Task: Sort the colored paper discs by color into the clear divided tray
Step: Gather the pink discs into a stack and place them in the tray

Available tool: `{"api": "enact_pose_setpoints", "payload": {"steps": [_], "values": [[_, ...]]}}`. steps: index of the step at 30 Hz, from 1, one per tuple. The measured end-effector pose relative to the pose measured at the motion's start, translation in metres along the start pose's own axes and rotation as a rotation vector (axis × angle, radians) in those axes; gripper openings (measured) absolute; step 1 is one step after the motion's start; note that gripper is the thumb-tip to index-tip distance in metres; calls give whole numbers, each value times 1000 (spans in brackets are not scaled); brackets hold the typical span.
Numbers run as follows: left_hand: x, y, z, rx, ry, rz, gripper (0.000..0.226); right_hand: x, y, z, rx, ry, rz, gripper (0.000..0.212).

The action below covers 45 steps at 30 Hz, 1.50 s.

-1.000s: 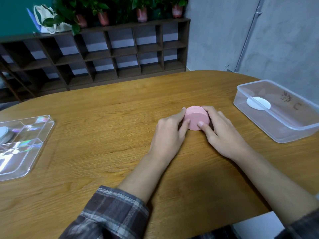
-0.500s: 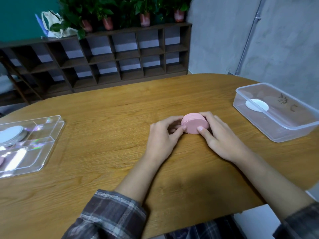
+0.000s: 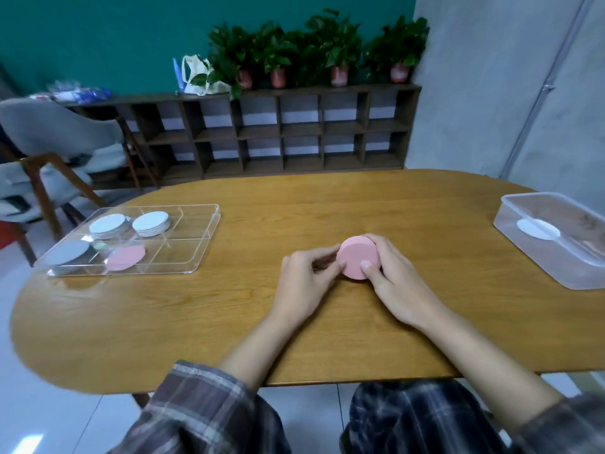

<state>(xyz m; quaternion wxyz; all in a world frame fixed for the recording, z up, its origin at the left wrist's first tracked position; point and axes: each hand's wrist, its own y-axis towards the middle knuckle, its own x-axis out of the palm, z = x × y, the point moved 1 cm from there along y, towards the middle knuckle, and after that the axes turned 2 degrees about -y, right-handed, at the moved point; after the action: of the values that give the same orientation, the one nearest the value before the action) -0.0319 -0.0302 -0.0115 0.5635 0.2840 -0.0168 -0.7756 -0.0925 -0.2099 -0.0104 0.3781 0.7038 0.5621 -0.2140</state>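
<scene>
From the head view we see both our hands at the middle of a wooden table (image 3: 229, 322). Our left hand (image 3: 306, 286) pinches the left edge of a stack of pink discs (image 3: 358, 257), tilted towards us. Our right hand (image 3: 396, 286) curls round its right side, thumb on its face. At nine o'clock the clear divided tray (image 3: 209, 237) holds pale discs and one pink disc (image 3: 126, 258). At three o'clock a clear tub (image 3: 556, 267) holds a white disc (image 3: 537, 229).

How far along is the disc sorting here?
Done: pale discs sit in three compartments of the divided tray, pink discs a fourth. In hand: the left hand and right hand hold a pink stack mid-table. Left: placing that stack, plus one white disc in the tub.
</scene>
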Motion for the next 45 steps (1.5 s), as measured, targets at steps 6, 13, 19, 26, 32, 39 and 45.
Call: {"api": "enact_pose_setpoints", "payload": {"steps": [6,13,19,26,32,39,45], "values": [[-108,-8,-15,-90,26,59,21,39,31,-73,-8,281,3,29],[-213,-21,-41,-169,90,136,21,95,86,-146,-36,335,-132,23],[-285,-22,-67,-239,234,211,16,151,135,-199,-33,294,-212,27],[-346,-15,-100,-345,322,256,10,210,175,-243,-31,245,-293,25],[-371,-6,-126,-471,397,251,21,244,199,-260,-37,138,-380,17],[-370,3,-142,-494,437,213,22,267,209,-258,-42,16,-431,33],[-362,4,-144,-489,630,285,21,275,207,-254,-68,-5,-380,34]]}}
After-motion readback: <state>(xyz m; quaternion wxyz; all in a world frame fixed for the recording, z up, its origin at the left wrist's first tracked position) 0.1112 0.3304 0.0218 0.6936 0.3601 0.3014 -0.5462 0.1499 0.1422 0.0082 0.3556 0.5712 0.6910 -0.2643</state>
